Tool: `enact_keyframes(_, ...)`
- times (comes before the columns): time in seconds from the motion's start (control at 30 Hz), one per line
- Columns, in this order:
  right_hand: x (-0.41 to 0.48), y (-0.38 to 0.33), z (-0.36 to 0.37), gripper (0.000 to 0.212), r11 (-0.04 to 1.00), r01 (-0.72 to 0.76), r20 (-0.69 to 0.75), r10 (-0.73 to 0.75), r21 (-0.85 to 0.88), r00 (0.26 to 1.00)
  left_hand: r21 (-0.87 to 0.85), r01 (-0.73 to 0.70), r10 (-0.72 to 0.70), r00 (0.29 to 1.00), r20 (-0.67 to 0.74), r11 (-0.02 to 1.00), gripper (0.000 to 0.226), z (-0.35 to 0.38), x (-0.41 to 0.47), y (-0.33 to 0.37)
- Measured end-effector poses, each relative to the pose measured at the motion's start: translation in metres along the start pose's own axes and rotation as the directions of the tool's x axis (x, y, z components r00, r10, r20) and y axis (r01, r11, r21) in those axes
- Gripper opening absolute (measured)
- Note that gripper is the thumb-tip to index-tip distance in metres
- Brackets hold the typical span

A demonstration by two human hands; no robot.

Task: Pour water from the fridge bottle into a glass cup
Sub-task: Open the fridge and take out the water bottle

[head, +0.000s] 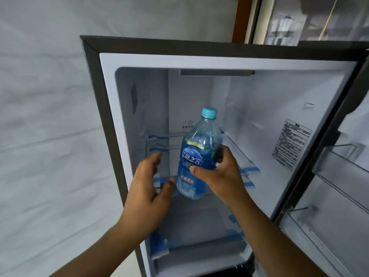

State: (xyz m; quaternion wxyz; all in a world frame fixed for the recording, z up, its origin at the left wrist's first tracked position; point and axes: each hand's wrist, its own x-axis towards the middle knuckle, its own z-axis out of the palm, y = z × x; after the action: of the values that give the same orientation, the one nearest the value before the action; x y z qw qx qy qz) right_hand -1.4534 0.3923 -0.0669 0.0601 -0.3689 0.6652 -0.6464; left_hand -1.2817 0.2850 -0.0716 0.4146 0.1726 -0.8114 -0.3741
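Your right hand (219, 176) grasps the bottle (196, 154) at its label, fingers (226, 153) curled round it, at the open fridge (279, 96). Your left hand (148, 188), fingers released, hovers just beside the bottle's base.

Left grip (147, 188): bare hand | right grip (219, 176): bare hand | both forearms (107, 240) bare along all their visible length

soft, even light is washing the white walls of the fridge (219, 60) beyond the fingers (224, 153), casting only faint shadows. the left hand (149, 186) is blurring slightly. far from the fingers, the wide lens is bending the fridge's edges.
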Motion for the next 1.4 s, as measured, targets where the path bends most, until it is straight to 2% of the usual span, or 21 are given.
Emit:
enact_keyframes(0.07,-0.022,-0.011,0.006,0.062,0.999,-0.019,-0.023,0.018,-0.042,1.000,-0.180,0.140,-0.122,0.987,0.110,0.974,0.055,0.002,-0.003,-0.007)
enact_keyframes(0.1,-0.032,-0.015,0.009,0.063,0.998,-0.024,-0.038,0.021,-0.059,0.999,-0.267,0.182,-0.139,0.975,0.172,0.947,0.053,0.002,-0.005,-0.009)
enact_keyframes(0.2,-0.066,-0.027,0.020,0.067,0.995,-0.063,-0.122,0.053,-0.083,0.991,-0.480,0.220,-0.061,0.944,0.324,0.849,0.044,-0.004,-0.019,-0.011)
enact_keyframes(0.27,-0.090,-0.034,0.024,0.070,0.991,-0.085,-0.179,0.066,-0.101,0.982,-0.525,0.226,-0.014,0.927,0.376,0.821,0.040,-0.009,-0.031,-0.014)
enact_keyframes(0.47,-0.168,-0.052,0.021,0.068,0.968,-0.206,-0.366,0.141,-0.144,0.920,-0.505,0.241,0.066,0.854,0.516,0.829,0.040,-0.008,-0.072,-0.015)
enact_keyframes(0.67,-0.252,-0.074,-0.001,0.078,0.914,-0.360,-0.572,0.197,-0.187,0.796,-0.535,0.235,0.187,0.763,0.618,0.811,0.034,0.010,-0.127,0.018)
enact_keyframes(0.83,-0.322,-0.096,-0.028,0.071,0.899,-0.412,-0.692,0.202,-0.150,0.693,-0.564,0.278,0.282,0.647,0.708,0.777,0.031,0.028,-0.173,0.058)
enact_keyframes(1.03,-0.415,-0.125,-0.065,0.069,0.869,-0.479,-0.799,0.197,-0.125,0.567,-0.498,0.331,0.310,0.483,0.819,0.801,0.032,0.052,-0.242,0.111)
enact_keyframes(1.27,-0.534,-0.165,-0.112,0.074,0.838,-0.534,-0.862,0.187,-0.109,0.471,-0.521,0.353,0.392,0.376,0.840,0.777,0.041,0.064,-0.344,0.187)
enact_keyframes(1.4,-0.596,-0.187,-0.132,0.072,0.802,-0.586,-0.903,0.161,-0.116,0.399,-0.561,0.367,0.470,0.312,0.826,0.742,0.028,0.068,-0.400,0.229)
